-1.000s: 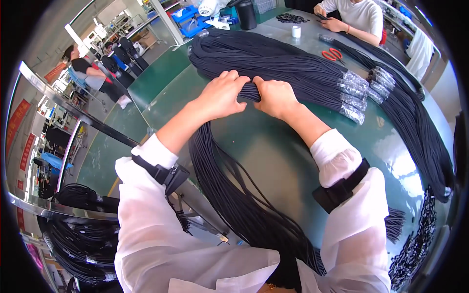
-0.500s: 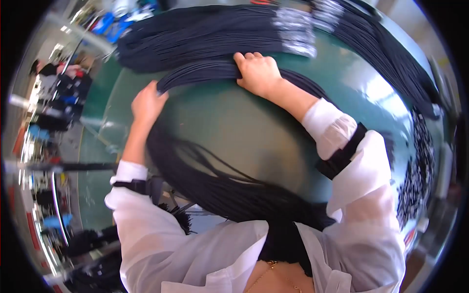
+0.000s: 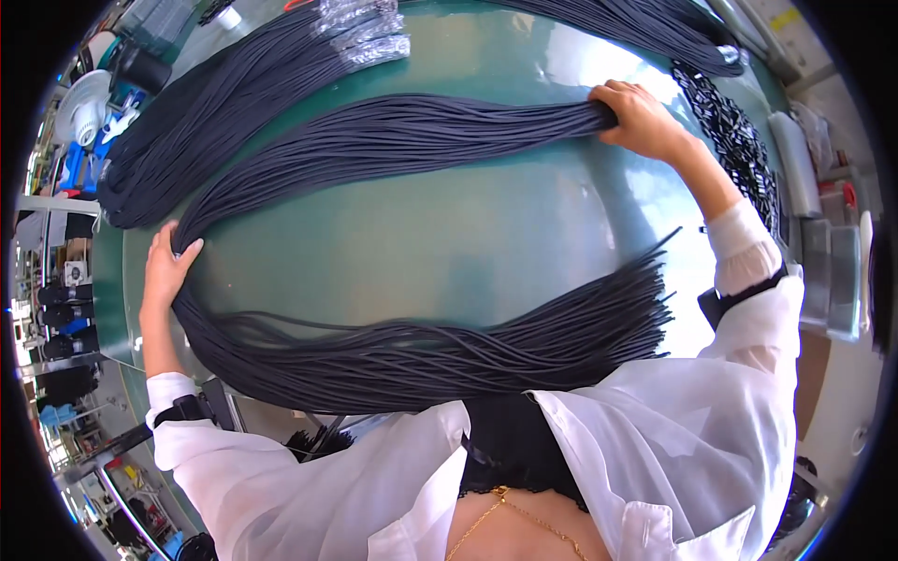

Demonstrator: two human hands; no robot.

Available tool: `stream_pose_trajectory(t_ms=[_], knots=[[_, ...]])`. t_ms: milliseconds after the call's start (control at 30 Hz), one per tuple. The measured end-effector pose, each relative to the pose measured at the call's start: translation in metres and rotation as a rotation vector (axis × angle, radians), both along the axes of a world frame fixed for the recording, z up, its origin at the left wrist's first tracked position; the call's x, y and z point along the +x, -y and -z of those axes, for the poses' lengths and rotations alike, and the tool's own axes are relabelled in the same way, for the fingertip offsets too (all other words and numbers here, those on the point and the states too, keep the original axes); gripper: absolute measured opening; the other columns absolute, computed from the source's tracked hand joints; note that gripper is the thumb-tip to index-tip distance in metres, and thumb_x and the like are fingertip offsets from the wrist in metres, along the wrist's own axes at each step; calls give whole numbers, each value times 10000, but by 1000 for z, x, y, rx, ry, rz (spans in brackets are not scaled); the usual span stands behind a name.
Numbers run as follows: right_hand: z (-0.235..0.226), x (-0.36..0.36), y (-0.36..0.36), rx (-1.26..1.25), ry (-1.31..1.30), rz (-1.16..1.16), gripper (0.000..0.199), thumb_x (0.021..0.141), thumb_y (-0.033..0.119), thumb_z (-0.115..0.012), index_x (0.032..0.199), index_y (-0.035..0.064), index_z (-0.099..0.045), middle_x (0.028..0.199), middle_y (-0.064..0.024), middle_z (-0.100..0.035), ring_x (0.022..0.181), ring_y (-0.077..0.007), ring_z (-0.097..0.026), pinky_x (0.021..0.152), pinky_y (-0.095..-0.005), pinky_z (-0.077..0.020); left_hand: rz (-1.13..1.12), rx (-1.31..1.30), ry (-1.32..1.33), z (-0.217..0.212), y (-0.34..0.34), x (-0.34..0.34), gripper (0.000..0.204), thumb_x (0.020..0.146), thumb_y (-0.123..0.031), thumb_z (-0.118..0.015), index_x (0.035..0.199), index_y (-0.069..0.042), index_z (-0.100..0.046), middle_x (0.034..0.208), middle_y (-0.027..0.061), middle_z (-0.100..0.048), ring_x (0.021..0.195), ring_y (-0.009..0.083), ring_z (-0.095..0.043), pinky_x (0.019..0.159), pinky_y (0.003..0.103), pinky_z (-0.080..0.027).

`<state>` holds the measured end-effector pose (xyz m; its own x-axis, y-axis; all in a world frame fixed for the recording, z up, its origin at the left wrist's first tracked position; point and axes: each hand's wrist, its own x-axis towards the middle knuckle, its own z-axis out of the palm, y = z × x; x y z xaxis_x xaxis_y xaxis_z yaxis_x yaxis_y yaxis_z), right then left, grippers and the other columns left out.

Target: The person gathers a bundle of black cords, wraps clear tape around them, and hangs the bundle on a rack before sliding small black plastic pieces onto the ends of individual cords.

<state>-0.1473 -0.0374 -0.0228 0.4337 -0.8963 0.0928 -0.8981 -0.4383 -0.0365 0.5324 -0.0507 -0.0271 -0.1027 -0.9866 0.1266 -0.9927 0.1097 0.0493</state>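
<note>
A long bundle of thin black cords (image 3: 402, 140) lies bent into a U across the green table. My left hand (image 3: 166, 266) is wrapped round it at the bend on the far left, thumb on the inner side. My right hand (image 3: 641, 120) grips the far arm of the bundle near its right end, fingers closed over the gathered cords. The near arm runs along in front of my body, and its loose cord ends (image 3: 650, 313) fan out uneven at the right. A few strands sag apart from the rest near the bend.
Behind lies a second bundle of black cords (image 3: 224, 93) with clear plastic wrap (image 3: 360, 33) on one end. Another bundle (image 3: 645, 28) rests at the back right, next to a pile of short black pieces (image 3: 734, 140). Clear containers (image 3: 832, 280) stand beyond the table's right edge.
My hands have moved far apart, the right one to the right along the cords, the left one leftward. The far arm is now stretched out, and the view has shifted.
</note>
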Motion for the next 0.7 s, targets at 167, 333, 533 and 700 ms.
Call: stream_pose_trajectory(t_ms=[167, 333, 533, 700], knots=[[-45, 17, 16, 583, 156, 97, 326, 790, 228, -676, 961, -24, -562, 747, -65, -569, 699, -166, -566, 651, -301, -452, 55, 140, -543, 6, 33, -59, 457, 907, -362, -543, 1221, -31, -529, 1188, 139, -576, 1146, 232, -511, 987, 313, -354], [-63, -17, 7, 719, 180, 370, 315, 808, 244, -689, 937, -28, -595, 770, -46, -584, 676, -133, -515, 646, -288, -439, 34, 333, -438, -11, 27, -74, 456, 883, -345, -582, 1208, -28, -536, 1197, 122, -573, 1146, 199, -502, 985, 293, -351], [-47, -29, -9, 420, 167, 60, 385, 806, 310, -676, 1021, -6, -623, 898, -113, -643, 861, -221, -612, 783, -317, -478, 164, 482, -346, -19, 35, -84, 452, 837, -320, -648, 1166, -21, -562, 1107, 101, -599, 1057, 157, -528, 946, 275, -374], [-34, 14, 15, 375, 363, 63, 323, 827, 224, -655, 1062, 6, -613, 1009, -109, -645, 966, -217, -599, 881, -327, -454, -29, 717, -275, -27, 50, -98, 493, 801, -358, -683, 1143, -19, -575, 1107, 114, -614, 1061, 181, -540, 946, 297, -388]])
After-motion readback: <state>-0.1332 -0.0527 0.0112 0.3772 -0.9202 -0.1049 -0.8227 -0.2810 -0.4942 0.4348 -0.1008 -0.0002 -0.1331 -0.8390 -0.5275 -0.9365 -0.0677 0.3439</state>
